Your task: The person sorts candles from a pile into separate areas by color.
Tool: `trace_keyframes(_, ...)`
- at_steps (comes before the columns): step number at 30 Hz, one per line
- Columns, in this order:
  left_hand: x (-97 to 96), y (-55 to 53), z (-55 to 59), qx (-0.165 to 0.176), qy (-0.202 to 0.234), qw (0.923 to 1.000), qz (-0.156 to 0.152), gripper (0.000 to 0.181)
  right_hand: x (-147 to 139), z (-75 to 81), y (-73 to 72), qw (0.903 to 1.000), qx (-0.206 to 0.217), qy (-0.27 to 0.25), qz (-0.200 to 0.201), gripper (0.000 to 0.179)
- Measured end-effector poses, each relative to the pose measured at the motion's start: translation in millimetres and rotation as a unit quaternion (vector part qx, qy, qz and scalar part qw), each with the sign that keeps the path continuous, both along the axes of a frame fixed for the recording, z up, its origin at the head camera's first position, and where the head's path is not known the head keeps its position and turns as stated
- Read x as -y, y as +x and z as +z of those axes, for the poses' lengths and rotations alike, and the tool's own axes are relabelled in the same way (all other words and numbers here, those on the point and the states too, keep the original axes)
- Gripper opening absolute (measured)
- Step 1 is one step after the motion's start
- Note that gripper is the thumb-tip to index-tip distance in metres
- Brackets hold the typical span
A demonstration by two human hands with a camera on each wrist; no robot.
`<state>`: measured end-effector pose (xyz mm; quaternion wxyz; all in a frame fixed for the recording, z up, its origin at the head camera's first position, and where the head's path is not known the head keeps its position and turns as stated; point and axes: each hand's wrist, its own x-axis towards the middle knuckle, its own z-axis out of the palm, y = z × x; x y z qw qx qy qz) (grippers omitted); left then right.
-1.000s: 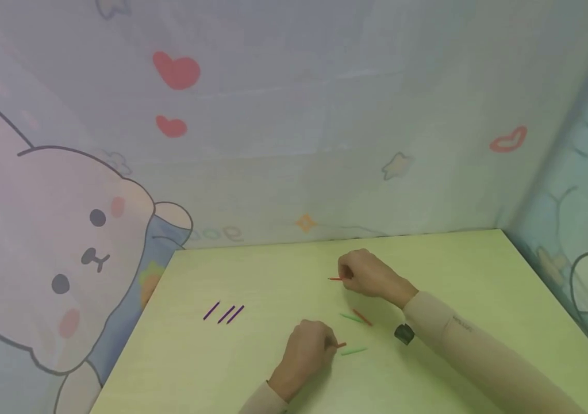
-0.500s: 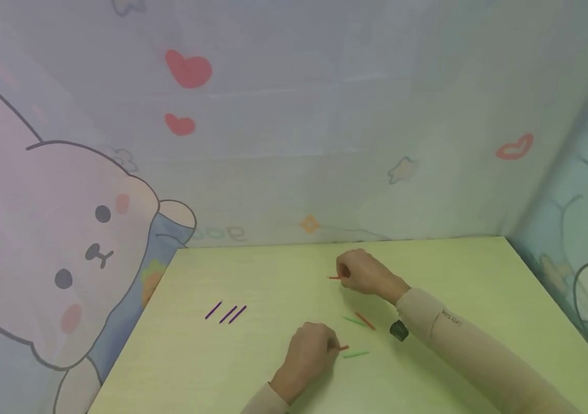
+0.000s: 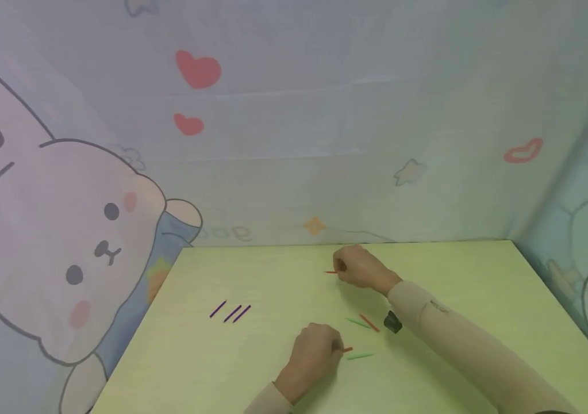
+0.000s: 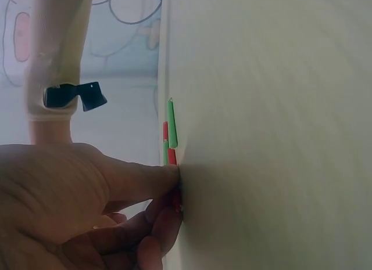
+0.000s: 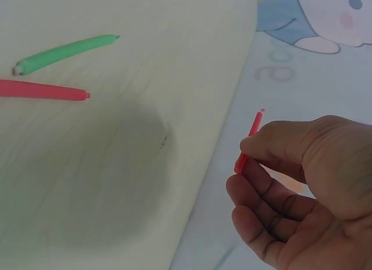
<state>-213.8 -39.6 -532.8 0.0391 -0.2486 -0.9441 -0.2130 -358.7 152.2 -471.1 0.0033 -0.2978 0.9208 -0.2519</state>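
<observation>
My left hand (image 3: 316, 352) is low over the table front, its thumb and fingertips pinching a slim red candle-like stick (image 3: 348, 349) right at the tabletop. In the left wrist view, the fingers of my left hand (image 4: 125, 206) cover most of that stick. Farther back, my right hand (image 3: 361, 267) holds another red stick (image 5: 254, 126) between thumb and fingers, raised over the table, its nubbed tip pointing left in the head view. Near the left hand lies a green stick (image 3: 360, 356). A second green stick (image 3: 358, 323) and a red stick (image 3: 369, 323) lie side by side beyond it.
Three purple sticks (image 3: 232, 311) lie slanted on the left of the pale yellow table (image 3: 169, 368). A small black device (image 3: 392, 322) is at the right wrist. A cloth wall (image 3: 283, 115) with cartoon prints rises behind the table's back edge.
My right hand has risen slightly toward the back edge with its red stick. My left hand keeps its pinch in about the same place. The head view has shifted a little.
</observation>
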Motion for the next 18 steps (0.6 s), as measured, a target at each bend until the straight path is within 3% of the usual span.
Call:
trace_keyframes(10,-4.3,0.3,1.5,-0.009,-0.004,0.9999,0.005,0.014,-1.0,-22.9,-26.0,0.9994,0.002,0.021,-0.027,0.010)
trace_keyframes(18,-5.1,2.7,3.8,0.006,-0.003,1.0000,0.007,0.015,-2.9,-31.5,-30.9,0.9982,-0.003,0.040,-0.045,0.012)
